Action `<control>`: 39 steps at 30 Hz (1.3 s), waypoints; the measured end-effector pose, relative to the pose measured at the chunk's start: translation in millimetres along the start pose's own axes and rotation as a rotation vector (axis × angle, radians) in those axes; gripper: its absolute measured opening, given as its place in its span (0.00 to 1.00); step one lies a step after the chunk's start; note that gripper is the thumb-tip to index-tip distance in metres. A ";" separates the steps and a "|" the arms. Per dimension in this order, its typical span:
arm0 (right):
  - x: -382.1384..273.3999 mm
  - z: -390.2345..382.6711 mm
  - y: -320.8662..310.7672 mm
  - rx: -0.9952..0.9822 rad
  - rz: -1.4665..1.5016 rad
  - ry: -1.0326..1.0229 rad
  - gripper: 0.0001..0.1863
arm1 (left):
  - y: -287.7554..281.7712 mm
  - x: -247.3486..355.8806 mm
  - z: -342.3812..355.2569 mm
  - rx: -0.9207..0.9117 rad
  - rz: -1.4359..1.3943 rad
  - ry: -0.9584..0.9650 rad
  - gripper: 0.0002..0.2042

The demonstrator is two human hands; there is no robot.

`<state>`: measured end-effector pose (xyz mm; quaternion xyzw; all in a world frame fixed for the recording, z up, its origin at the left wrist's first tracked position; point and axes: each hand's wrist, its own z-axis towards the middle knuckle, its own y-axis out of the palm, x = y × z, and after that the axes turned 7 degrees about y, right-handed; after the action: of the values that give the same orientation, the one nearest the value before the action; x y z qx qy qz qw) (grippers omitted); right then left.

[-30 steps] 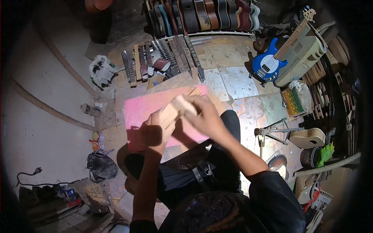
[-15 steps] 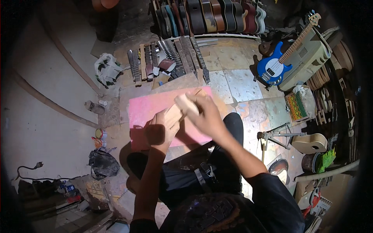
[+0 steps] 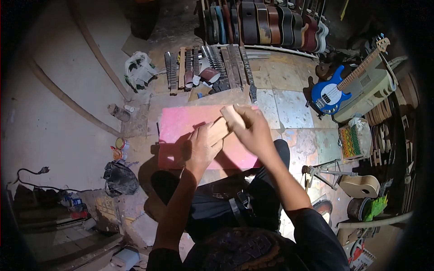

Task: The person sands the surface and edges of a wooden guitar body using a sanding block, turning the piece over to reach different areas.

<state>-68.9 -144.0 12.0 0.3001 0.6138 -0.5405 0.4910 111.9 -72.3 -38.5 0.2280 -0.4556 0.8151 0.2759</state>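
My left hand [image 3: 201, 148] is closed around a pale wooden piece [image 3: 218, 129] above a pink board [image 3: 177, 116]. In my right hand [image 3: 258, 135] is a small light block [image 3: 232, 116], gripped between thumb and fingers. The block meets the far end of the wooden piece; my right hand hides part of where they touch. Both hands are in front of my lap, over the board.
Fretted guitar necks [image 3: 199, 67] lie on the tiled floor beyond the board. Several guitar bodies [image 3: 250, 25] stand in a row behind. A blue bass guitar [image 3: 332, 92] leans at the right, near a metal stand [image 3: 323, 170]. A black plastic bag [image 3: 121, 179] lies at the left.
The camera view has shifted, moving the whole scene in the picture. Both hands keep hold of their pieces; the block has turned more upright against the wooden piece.
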 end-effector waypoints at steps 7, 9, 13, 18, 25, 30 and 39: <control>-34.9 -1.2 10.7 0.064 -0.089 -0.148 0.27 | -14.0 6.2 11.0 0.037 0.013 0.016 0.29; -52.2 -21.6 17.7 0.071 -0.388 -0.273 0.26 | -19.0 -2.1 9.8 0.047 0.010 0.033 0.29; -63.7 -23.3 15.5 0.062 -0.468 -0.304 0.26 | -14.8 1.0 7.2 0.130 0.063 0.025 0.25; -66.6 -29.9 24.7 0.114 -0.597 -0.405 0.23 | -19.1 -6.6 6.7 0.169 0.023 0.029 0.26; -75.6 -21.0 22.0 0.018 -0.510 -0.276 0.24 | -14.4 -14.7 3.9 0.151 0.011 0.051 0.24; -71.4 -6.0 13.0 -0.044 -0.489 -0.287 0.23 | -15.6 -2.5 6.1 0.153 -0.018 -0.063 0.26; -70.9 -2.4 11.7 -0.001 -0.525 -0.247 0.22 | -14.7 -5.9 7.6 0.096 -0.086 -0.066 0.26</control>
<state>-35.1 -127.5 73.2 0.0625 0.6062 -0.6814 0.4053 126.9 -74.0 -29.5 0.2870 -0.4148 0.8154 0.2841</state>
